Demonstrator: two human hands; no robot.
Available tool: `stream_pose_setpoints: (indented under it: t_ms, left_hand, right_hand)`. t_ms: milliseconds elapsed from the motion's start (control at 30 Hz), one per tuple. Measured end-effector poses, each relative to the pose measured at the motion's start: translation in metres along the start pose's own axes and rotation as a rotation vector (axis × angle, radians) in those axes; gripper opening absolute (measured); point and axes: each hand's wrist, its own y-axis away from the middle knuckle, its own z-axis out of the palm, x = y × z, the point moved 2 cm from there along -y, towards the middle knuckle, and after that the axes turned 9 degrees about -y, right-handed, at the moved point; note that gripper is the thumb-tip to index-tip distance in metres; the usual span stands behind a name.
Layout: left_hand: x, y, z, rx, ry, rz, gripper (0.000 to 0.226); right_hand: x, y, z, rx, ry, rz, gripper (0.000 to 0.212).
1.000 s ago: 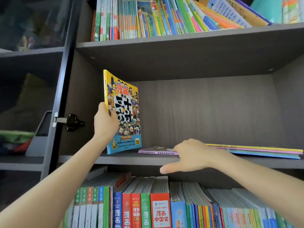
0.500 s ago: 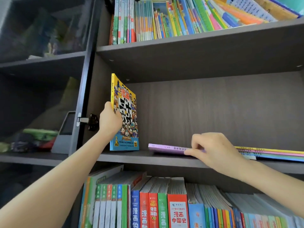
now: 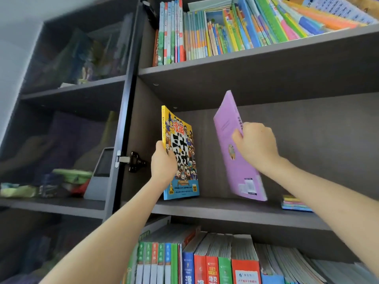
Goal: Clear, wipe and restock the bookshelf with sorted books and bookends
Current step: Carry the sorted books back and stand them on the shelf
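A yellow comic book (image 3: 183,158) stands upright on the middle shelf (image 3: 215,210) near its left wall. My left hand (image 3: 163,160) grips its spine edge. My right hand (image 3: 255,145) holds a purple book (image 3: 235,167) that is lifted off the shelf and tilted, its lower corner just above the board. A small flat stack of thin books (image 3: 294,202) lies on the shelf to the right, partly hidden by my right arm.
The upper shelf holds a leaning row of thin books (image 3: 235,29). The lower shelf is packed with upright books (image 3: 205,261). A dark glass door (image 3: 67,119) with a hinge (image 3: 133,161) stands at the left, clutter behind it.
My right hand has picked the purple book up from the flat stack and raised it upright. My left hand still holds the yellow book standing. The view has tilted upward.
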Motion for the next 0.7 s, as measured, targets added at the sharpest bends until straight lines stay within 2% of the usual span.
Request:
stream_pose_setpoints:
  t_ms: [100,200,300,433,533,567,633,700]
  left_hand:
    - [-0.008,-0.001,0.01,-0.035,0.031,0.013,0.013]
    - [-0.015,-0.001,0.015,-0.09,0.127,0.017,0.022]
    - [-0.018,-0.004,0.016,-0.158,0.198,0.012,0.036]
    - [-0.021,0.001,0.014,-0.302,0.228,0.039,0.046]
    - [-0.031,-0.002,0.008,-0.302,0.231,-0.03,0.054]
    - [-0.033,-0.005,0.006,-0.306,0.215,-0.049,0.053]
    - [-0.031,-0.011,0.004,-0.321,0.188,-0.068,0.047]
    - [-0.028,-0.014,0.004,-0.318,0.151,-0.07,0.041]
  right_hand:
    - [-0.035,-0.006,0.028,0.057,-0.186,0.113,0.03]
    - [-0.063,0.008,0.076,-0.029,-0.25,0.125,0.04]
    - [-0.074,0.008,0.111,-0.135,-0.46,0.257,0.049]
    - [-0.077,0.007,0.13,-0.445,-0.627,0.485,0.058]
    - [-0.062,0.029,0.13,-0.867,-0.84,0.642,0.038]
    - [-0.057,0.036,0.13,-0.999,-0.837,0.601,0.039]
    - [-0.053,0.04,0.134,-1.135,-0.685,0.399,0.062]
    - [-0.063,0.039,0.143,-1.061,-0.543,0.251,0.073]
